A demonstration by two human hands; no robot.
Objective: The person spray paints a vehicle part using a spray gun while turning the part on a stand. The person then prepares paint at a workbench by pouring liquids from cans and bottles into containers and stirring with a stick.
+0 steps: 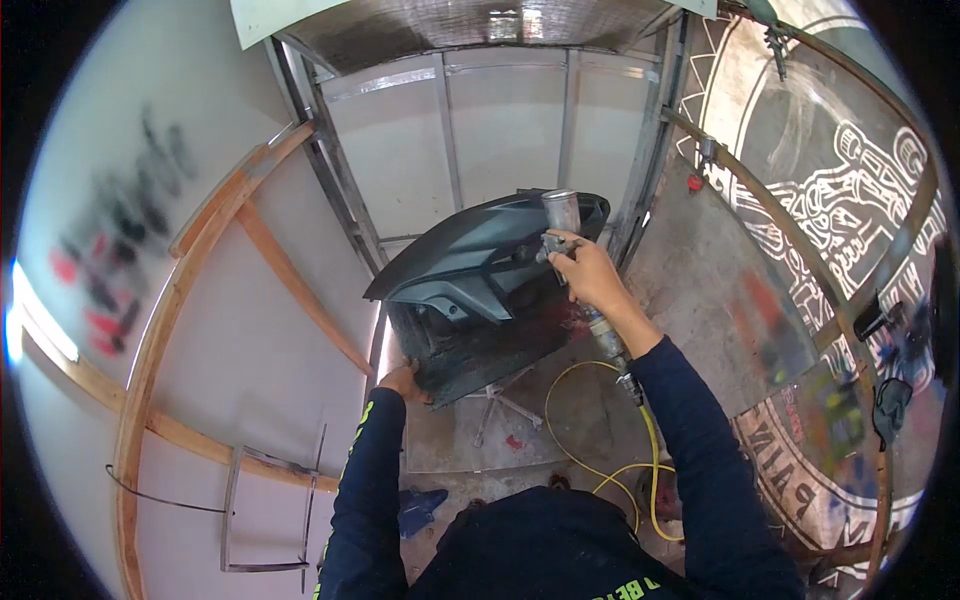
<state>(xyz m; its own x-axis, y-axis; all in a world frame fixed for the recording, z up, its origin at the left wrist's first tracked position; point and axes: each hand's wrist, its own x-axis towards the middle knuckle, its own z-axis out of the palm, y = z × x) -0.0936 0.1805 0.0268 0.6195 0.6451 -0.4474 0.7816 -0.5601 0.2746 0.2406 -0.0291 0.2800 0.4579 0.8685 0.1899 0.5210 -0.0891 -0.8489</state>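
My right hand (592, 278) is closed around a spray gun (562, 212), its metal cup upright on top. The gun is over the right part of a dark, glossy moulded panel (490, 240), which looks like a vehicle body panel. I cannot tell if spray is coming out. Beneath the panel is a dark, paint-stained board (470, 355) on a swivel stand with light legs (492, 412). At the board's near left corner, my left hand (402, 382) grips the edge, its fingertips partly hidden. A yellow air hose (652, 440) runs from the gun's handle fittings to the floor.
A metal-framed booth wall (505, 130) stands behind the panel. Wooden framing (275, 200) and paint-marked sheeting border the left. On the right is a board with white line drawings (860, 190), crossed by a curved rail. The hose loops on the floor near my feet.
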